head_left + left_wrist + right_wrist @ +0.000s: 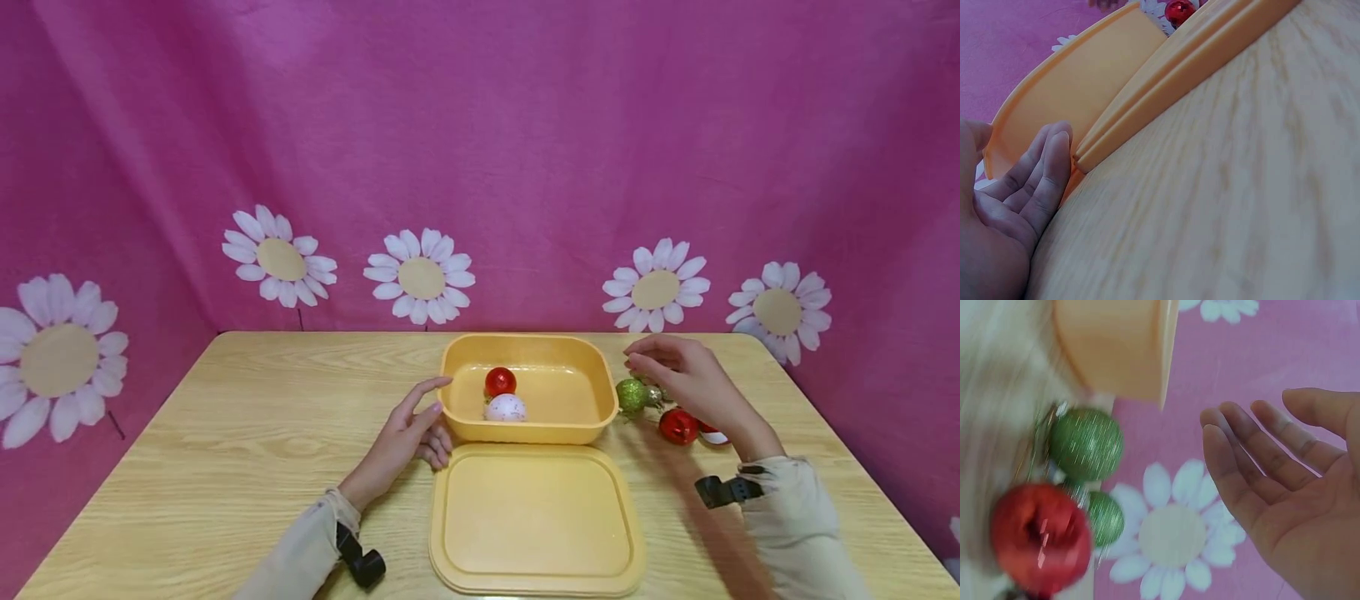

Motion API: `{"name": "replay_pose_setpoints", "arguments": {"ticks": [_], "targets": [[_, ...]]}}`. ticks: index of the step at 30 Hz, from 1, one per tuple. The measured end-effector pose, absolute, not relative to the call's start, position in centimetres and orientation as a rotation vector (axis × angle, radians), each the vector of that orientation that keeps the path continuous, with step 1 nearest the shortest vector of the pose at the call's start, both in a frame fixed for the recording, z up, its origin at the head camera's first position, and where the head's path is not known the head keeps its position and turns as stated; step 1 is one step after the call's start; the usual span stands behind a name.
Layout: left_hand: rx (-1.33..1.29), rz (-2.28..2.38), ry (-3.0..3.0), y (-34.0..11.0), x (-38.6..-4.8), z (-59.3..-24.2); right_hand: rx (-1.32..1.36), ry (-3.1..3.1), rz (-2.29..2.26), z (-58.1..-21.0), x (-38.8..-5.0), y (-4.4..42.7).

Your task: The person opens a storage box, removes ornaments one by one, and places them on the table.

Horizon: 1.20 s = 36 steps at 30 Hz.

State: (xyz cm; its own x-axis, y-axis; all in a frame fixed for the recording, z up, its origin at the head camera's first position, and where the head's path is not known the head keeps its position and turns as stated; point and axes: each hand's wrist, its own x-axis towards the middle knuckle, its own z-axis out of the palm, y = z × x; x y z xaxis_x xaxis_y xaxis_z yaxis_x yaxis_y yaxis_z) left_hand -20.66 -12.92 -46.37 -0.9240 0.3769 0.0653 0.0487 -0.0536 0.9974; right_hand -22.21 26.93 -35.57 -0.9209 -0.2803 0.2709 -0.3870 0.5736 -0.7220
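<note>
Fingers of my left hand [405, 435] rest at the left side of the yellow plastic box [525, 432], seemingly touching its rim. Inside it lie a shiny red ornament ball [500, 382] and a speckled white one [506, 407]. My right hand [692, 377] hovers to the right of the box, above a small group of ornaments. It holds nothing; the right wrist view shows its fingers spread and loosely bent. Below it are a glittery green ball [632, 395], a smaller green ball [1105, 519] and a red ornament [678, 426].
The box's yellow lid [538, 518] lies flat on the wooden table [285, 467], directly in front of the box. A red and white ornament [714, 436] sits partly behind the right wrist. A pink curtain [495, 150] with daisies hangs behind the table.
</note>
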Motion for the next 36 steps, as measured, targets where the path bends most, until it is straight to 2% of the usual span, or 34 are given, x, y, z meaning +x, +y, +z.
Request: {"name": "replay_pose_setpoints", "arguments": {"ticks": [14,36], "targets": [[0.505,2.095,1.973,-13.1,-20.8,-46.5,0.691,-2.685,1.212,-34.8,-23.8,21.2],[0.484,2.085,1.975,-13.0,-20.8,-46.4,0.808,-2.764,1.201,-38.7,-25.9,14.4]]}}
